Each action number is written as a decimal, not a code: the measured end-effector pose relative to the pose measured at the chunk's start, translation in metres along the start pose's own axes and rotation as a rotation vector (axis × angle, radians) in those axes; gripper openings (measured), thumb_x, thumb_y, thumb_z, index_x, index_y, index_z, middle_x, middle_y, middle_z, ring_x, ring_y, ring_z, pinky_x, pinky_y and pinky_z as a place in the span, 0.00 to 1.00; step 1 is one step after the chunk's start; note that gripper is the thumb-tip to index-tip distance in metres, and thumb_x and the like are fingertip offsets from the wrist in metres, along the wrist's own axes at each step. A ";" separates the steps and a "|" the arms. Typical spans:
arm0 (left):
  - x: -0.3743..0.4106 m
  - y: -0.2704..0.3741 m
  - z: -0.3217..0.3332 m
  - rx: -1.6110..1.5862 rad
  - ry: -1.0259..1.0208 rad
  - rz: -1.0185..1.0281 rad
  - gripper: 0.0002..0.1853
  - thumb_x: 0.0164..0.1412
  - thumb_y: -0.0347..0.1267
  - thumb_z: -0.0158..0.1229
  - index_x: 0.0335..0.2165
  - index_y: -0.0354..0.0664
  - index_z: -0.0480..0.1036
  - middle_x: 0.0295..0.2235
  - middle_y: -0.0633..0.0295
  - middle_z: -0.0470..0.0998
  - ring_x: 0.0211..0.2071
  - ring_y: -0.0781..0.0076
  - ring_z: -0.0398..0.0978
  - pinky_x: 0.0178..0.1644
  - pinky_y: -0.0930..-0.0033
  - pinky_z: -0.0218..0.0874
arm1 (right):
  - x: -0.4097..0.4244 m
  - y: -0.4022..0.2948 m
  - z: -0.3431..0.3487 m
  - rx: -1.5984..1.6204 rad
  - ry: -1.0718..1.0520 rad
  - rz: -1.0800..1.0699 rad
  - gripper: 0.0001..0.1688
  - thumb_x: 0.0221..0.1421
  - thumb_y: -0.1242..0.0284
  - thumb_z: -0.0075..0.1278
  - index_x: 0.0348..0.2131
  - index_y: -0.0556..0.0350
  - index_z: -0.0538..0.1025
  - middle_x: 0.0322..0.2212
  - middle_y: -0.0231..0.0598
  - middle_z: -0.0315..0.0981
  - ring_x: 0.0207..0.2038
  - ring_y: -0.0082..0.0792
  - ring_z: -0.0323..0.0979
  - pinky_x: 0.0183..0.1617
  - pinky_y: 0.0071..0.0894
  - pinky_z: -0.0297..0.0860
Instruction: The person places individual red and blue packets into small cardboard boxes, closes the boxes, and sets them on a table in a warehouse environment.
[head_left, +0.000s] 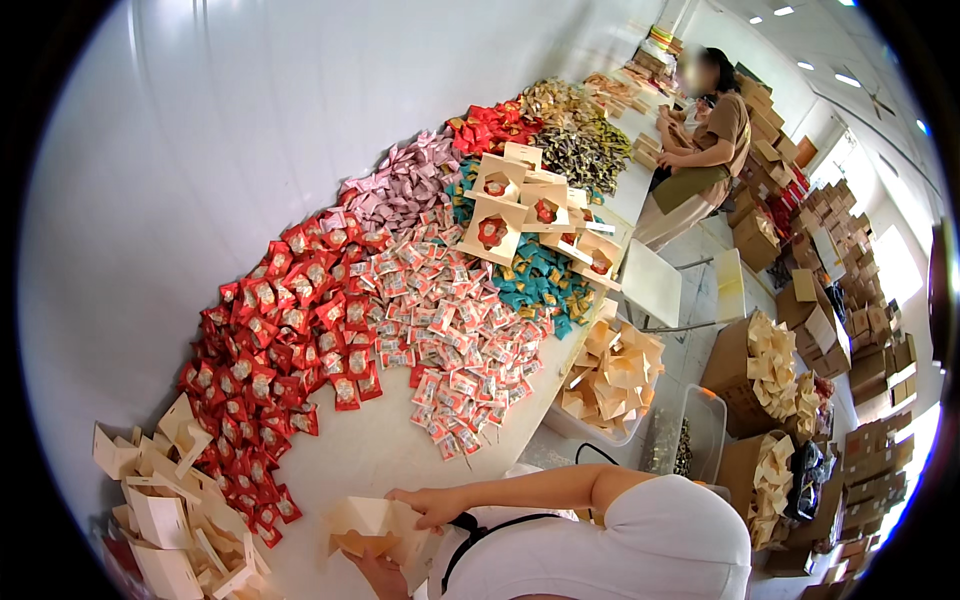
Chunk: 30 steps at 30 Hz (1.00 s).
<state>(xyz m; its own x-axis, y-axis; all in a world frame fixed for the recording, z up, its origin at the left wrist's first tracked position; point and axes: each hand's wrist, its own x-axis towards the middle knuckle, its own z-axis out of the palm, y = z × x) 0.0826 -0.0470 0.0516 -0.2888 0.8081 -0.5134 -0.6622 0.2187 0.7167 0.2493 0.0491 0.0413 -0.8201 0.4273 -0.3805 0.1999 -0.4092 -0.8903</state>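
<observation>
A pale wood-coloured cardboard box (375, 517) with slanting panels is held in front of me at the table's near end. My right hand (431, 506) grips its edge on the side near my body. From below, my left hand (375, 576) holds the lower part, next to a folded flap. Part of the box is blurred, and its inside is only partly visible. Just beyond the box, red-wrapped pieces (259, 382) and white-and-red wrapped pieces (450, 322) lie in heaps on the white table (337, 450).
Folded pale boxes (161, 517) are piled at lower left. Boxes with red pieces inside (491, 231) stand on teal packets (536, 274). Beside the table are a plastic bin of box pieces (615, 375) and a stool (651, 279). A co-worker (709, 142) stands farther along; cartons (731, 375) line the right.
</observation>
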 end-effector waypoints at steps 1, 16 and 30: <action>0.003 -0.001 -0.005 -0.028 -0.003 -0.026 0.28 0.47 0.25 0.51 0.49 0.44 0.55 0.46 0.58 0.61 0.45 0.67 0.64 0.44 0.70 0.61 | 0.000 0.000 -0.001 -0.003 -0.009 0.005 0.35 0.47 0.79 0.41 0.53 0.49 0.45 0.24 0.38 0.65 0.17 0.24 0.67 0.21 0.22 0.67; 0.005 -0.021 -0.075 -0.061 0.209 -0.028 0.39 0.41 0.18 0.51 0.53 0.53 0.48 0.46 0.61 0.61 0.47 0.68 0.62 0.45 0.66 0.61 | 0.046 0.025 -0.010 0.574 -0.025 0.535 0.24 0.50 0.74 0.46 0.48 0.43 0.59 0.23 0.31 0.67 0.19 0.23 0.64 0.23 0.23 0.62; -0.023 -0.025 -0.092 -0.387 0.414 -0.056 0.29 0.48 0.26 0.47 0.48 0.57 0.50 0.41 0.57 0.65 0.39 0.58 0.69 0.33 0.55 0.68 | 0.281 -0.016 -0.079 -1.600 0.534 0.068 0.33 0.36 0.75 0.53 0.45 0.53 0.60 0.36 0.49 0.63 0.42 0.50 0.62 0.42 0.43 0.63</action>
<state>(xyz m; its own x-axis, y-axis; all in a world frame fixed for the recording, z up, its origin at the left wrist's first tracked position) 0.0424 -0.1217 0.0022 -0.4415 0.5023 -0.7435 -0.8667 -0.0244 0.4982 0.0586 0.2395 -0.0710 -0.5948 0.7870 -0.1640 0.8033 0.5896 -0.0842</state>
